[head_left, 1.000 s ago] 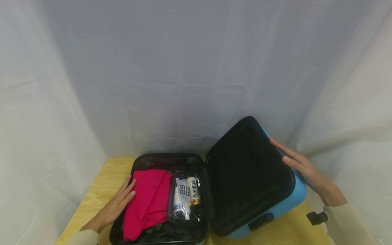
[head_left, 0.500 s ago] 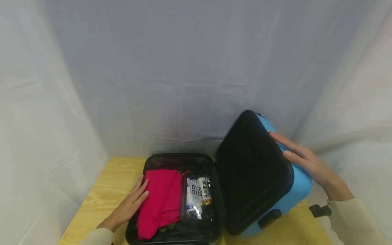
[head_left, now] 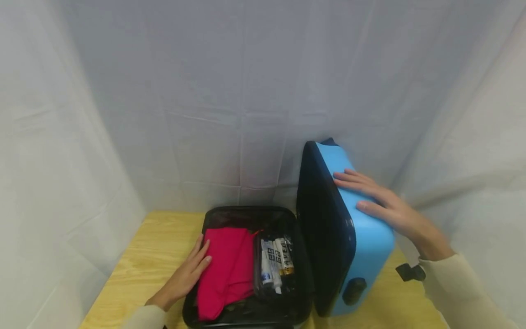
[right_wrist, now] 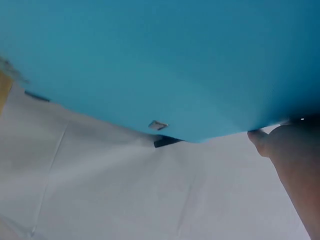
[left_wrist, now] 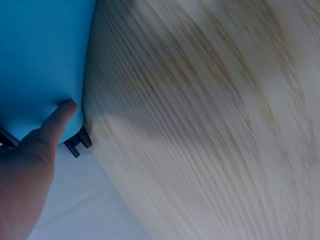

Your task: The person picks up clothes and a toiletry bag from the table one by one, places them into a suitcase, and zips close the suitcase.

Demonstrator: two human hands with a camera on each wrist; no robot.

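Observation:
A small blue hard-shell suitcase lies open on the wooden table (head_left: 152, 246). Its black-lined base (head_left: 246, 211) holds a folded red cloth (head_left: 230, 269) and a clear pouch of tubes (head_left: 276, 264). The blue lid (head_left: 363, 242) stands almost upright at the base's right side. My right hand (head_left: 382, 205) lies flat with straight fingers on the lid's outer shell (right_wrist: 160, 60). My left hand (head_left: 186, 274) rests with straight fingers on the base's left rim and the edge of the red cloth. In the left wrist view the thumb (left_wrist: 57, 117) touches the blue shell (left_wrist: 40, 60).
White cloth (head_left: 255, 91) hangs close behind and on both sides of the table. Bare wood (left_wrist: 200, 125) shows to the left of the suitcase. A black latch (head_left: 354, 290) sits low on the lid's front edge.
The lid has swung up from leaning back to nearly upright, with my right hand on its blue shell moving left with it. My left hand stays on the base's left side.

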